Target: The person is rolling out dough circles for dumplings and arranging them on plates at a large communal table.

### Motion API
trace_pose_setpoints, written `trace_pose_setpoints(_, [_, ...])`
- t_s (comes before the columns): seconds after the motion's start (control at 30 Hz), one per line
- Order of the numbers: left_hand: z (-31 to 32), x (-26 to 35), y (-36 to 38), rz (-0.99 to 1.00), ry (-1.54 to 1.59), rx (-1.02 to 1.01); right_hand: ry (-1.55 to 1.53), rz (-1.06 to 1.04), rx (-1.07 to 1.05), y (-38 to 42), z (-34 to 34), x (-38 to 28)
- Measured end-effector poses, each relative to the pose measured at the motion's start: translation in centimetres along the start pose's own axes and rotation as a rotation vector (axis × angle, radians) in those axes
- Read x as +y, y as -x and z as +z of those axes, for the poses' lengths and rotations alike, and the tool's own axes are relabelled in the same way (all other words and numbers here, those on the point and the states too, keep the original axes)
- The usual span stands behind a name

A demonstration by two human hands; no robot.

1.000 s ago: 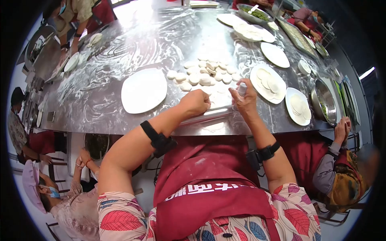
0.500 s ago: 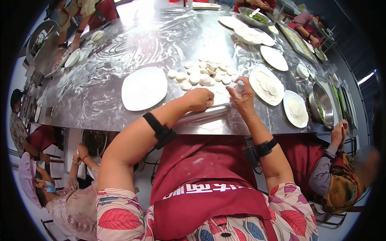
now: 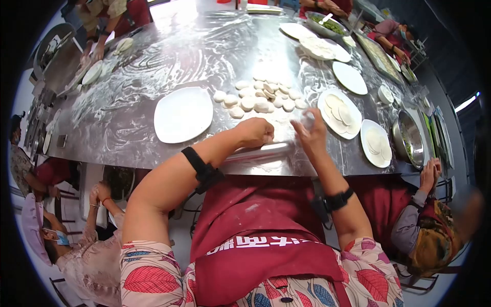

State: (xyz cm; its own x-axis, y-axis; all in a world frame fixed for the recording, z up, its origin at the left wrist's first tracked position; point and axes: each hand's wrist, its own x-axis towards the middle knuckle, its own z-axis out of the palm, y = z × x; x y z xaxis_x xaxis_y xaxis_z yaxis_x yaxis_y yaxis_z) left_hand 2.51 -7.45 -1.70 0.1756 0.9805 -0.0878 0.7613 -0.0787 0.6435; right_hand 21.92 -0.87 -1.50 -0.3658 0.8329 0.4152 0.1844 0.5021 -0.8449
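My left hand is closed low over the table's front edge, with its fingers curled in. What it pinches, if anything, is hidden behind the knuckles. To its right, my right hand is raised, thumb and forefinger curved around the smeared end of what looks like a rolling pin. Just beyond both hands lies a loose pile of small round dough pieces, some overlapping. A shiny rounded strip runs along the table edge below the hands.
At left is a white square plate. Two plates of flat dough wrappers, one nearer and one farther, stand right, beside a steel bowl. Flour streaks the metal table. Co-workers sit on both sides and stand across.
My right hand has lowered slightly and its fingers have spread a little around the blurred pin. My left hand has dipped slightly. The co-worker at far left has drawn their arms back.
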Motion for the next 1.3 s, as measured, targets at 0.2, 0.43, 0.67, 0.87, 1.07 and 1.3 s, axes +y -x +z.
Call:
trace_pose_setpoints(0.2, [-0.1, -0.2, 1.9, -0.234, 0.416, -0.029, -0.001, -0.008, 0.032, 4.9, -1.6, -0.6])
trace_pose_setpoints(0.43, [0.3, 1.2, 0.8, -0.027, -0.039, 0.076, 0.111, -0.037, 0.033, -0.4, 0.3, 0.5])
trace_pose_setpoints(0.67, [1.2, 0.7, 2.6, -0.276, 0.313, 0.048, 0.114, -0.037, 0.052, 4.5, -2.0, 0.9])
trace_pose_setpoints(0.87, [0.5, 1.0, 0.3, -0.148, 0.069, 0.049, 0.193, -0.107, 0.068, -0.8, 0.8, 1.1])
trace_pose_setpoints(1.07, [0.7, 0.2, 1.9, -0.165, 0.135, 0.088, -0.019, 0.113, 0.065, 6.4, -2.1, -1.3])
trace_pose_setpoints(1.3, [0.8, 0.5, 0.3, -0.179, -0.048, 0.111, 0.155, -0.107, 0.072, -1.6, 1.4, 0.6])
